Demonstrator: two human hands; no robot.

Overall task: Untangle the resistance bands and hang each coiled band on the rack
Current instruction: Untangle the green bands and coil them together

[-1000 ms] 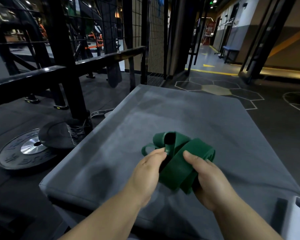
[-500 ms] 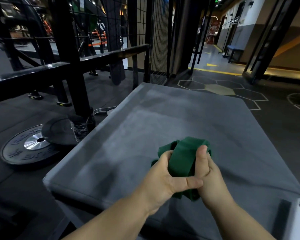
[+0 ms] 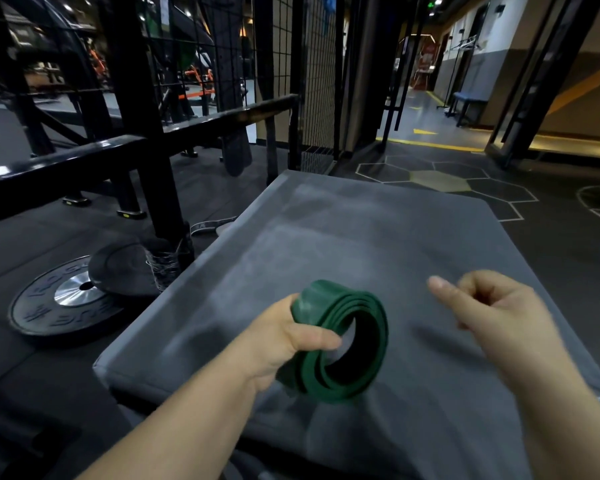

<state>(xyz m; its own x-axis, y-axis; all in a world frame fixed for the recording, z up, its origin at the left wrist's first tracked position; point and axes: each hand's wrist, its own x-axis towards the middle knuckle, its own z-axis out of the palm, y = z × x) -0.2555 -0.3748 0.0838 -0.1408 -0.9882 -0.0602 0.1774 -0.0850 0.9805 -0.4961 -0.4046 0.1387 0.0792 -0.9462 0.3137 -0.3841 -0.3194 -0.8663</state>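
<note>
The green resistance band (image 3: 340, 301) was wound into a tidy, several-layered coil, standing on edge with its open centre facing the camera, over the near part of a grey padded mat (image 3: 326, 233); whether its lower edge touched the mat could not be told. The left hand (image 3: 278, 337) gripped the coil at its left side, the thumb (image 3: 321, 341) laid across the front of the layers and reaching toward the hole, the other fingers wrapped behind the band and hidden by it. The right hand (image 3: 496, 306) was well apart from the band, to its right and above the mat, holding nothing: its fingers were curled into the palm and the thumb stuck out toward the coil, the whole hand somewhat blurred. Both forearms were bare. The mat was creased near its front edge. On the dark floor to its left lay a large black weight plate (image 3: 49, 306) with a shiny metal hub, and a smaller black plate (image 3: 118, 268) rested partly on top of it. Beside them rose the black steel rack (image 3: 142, 126), with a horizontal rail running toward a wire mesh panel (image 3: 314, 81). Beyond the mat's far edge, hexagon outlines (image 3: 437, 180) marked the floor, and a blue bench (image 3: 468, 98) stood far down the corridor.
</note>
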